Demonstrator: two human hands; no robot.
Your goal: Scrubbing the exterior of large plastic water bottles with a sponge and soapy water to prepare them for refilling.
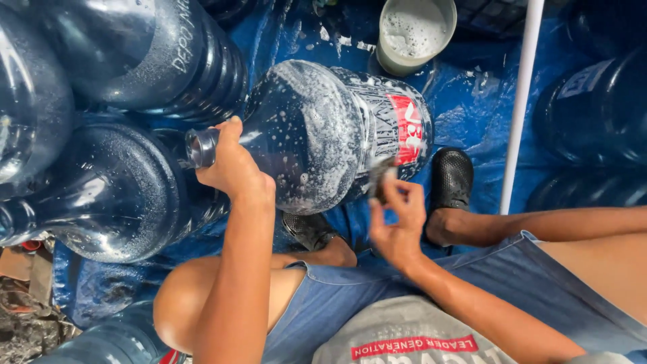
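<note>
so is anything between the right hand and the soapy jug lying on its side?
Nothing visible. The right hand pinches a small scrubbing pad against the side of the soapy jug, next to its red label, with no gap or object between them. The left hand already grips the jug's neck.

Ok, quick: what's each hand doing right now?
Left hand: closed around the neck of the soapy water jug, which lies on its side.
Right hand: fingers pinched on a small scrubbing pad against the jug.
</note>
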